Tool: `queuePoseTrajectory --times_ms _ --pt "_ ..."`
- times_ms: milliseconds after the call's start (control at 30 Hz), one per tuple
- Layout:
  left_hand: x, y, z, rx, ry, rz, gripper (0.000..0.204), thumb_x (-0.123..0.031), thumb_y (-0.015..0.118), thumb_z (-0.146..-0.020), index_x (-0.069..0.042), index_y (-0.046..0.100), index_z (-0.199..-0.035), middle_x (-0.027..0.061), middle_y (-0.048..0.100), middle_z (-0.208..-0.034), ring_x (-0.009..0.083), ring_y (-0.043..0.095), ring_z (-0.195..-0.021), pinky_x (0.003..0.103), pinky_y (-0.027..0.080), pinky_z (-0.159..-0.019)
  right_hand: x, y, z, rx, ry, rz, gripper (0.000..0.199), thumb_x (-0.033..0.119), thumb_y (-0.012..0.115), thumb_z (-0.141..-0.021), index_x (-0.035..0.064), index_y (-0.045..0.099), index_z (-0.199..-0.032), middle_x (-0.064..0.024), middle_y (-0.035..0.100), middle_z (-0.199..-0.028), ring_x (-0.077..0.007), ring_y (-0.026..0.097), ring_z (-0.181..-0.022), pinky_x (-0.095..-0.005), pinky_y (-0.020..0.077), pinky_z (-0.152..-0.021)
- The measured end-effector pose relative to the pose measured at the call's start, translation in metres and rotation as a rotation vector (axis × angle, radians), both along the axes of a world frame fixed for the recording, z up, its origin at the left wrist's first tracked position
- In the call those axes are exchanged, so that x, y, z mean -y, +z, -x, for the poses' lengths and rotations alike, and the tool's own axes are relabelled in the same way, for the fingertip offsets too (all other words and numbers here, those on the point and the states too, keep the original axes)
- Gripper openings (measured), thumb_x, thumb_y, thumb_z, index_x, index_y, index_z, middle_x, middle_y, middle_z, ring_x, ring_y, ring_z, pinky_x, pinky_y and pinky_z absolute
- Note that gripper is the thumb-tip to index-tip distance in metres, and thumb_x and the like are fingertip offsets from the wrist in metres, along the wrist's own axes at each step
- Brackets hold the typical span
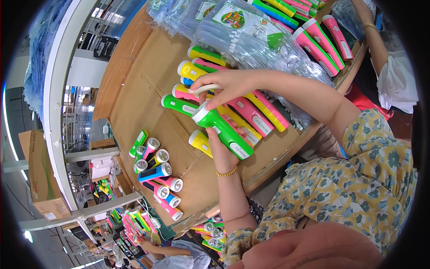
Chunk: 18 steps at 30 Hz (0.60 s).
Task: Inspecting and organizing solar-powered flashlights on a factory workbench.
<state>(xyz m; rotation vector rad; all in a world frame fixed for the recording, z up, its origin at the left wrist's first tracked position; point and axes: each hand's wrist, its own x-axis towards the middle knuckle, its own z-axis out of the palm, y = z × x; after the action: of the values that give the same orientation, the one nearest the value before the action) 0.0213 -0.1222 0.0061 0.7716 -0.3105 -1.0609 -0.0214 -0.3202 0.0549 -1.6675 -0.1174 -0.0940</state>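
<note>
Both hands busy on one green plastic flashlight (222, 129) with white head.
Left hand (224, 150) wrapped shut around flashlight body from below; right hand (225, 86) above it, fingers pinched on thin white ring-shaped piece (204, 89) at flashlight head. Just behind hands, loose pile of yellow, pink, green flashlights (251, 112) on brown cardboard-covered table (143, 89).

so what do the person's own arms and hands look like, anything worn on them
Both hands are bare, no gloves. The left hand has a thin gold bead bracelet at the wrist. Short sleeves of a yellow, blue and white floral top end near the elbows. The right hand wears nothing visible.
</note>
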Motion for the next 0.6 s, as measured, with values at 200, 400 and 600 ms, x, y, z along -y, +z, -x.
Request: queuePoseTrajectory --times_ms 200,400,600 --pt "0.002 0.007 -0.002 0.141 0.061 -0.161 0.050 -0.049 0.041 -0.094 -0.003 0.046 -0.114 0.0101 0.056 -0.086 0.0212 0.058 -0.064 0.032 0.048 -0.057 0.004 -0.014 -0.005 0.126 -0.015 0.047 0.049 0.017 0.060 -0.089 0.0021 0.038 -0.131 -0.0118 0.055 -0.116 -0.0148 0.055 -0.103 -0.0272 0.0470 -0.083" --pt "0.004 0.007 -0.003 0.117 0.139 -0.136 0.047 -0.048 0.036 -0.096 -0.006 0.045 -0.116 0.0081 0.055 -0.090 0.0188 0.054 -0.070 0.033 0.046 -0.063 0.000 -0.008 -0.006 0.086 -0.016 -0.059 0.048 0.015 0.057 -0.091 0.0027 0.036 -0.133 -0.0129 0.055 -0.117 -0.0170 0.060 -0.097 -0.0285 0.0491 -0.081" --pt "0.004 0.014 -0.001 0.014 0.099 -0.074 0.043 -0.043 0.037 -0.096 -0.008 0.044 -0.120 0.0083 0.055 -0.093 0.0201 0.054 -0.075 0.035 0.046 -0.065 0.001 -0.007 -0.003 0.073 -0.066 -0.034 0.049 0.014 0.057 -0.091 0.0046 0.035 -0.134 -0.0125 0.055 -0.116 -0.0149 0.061 -0.090 -0.0274 0.0504 -0.075"
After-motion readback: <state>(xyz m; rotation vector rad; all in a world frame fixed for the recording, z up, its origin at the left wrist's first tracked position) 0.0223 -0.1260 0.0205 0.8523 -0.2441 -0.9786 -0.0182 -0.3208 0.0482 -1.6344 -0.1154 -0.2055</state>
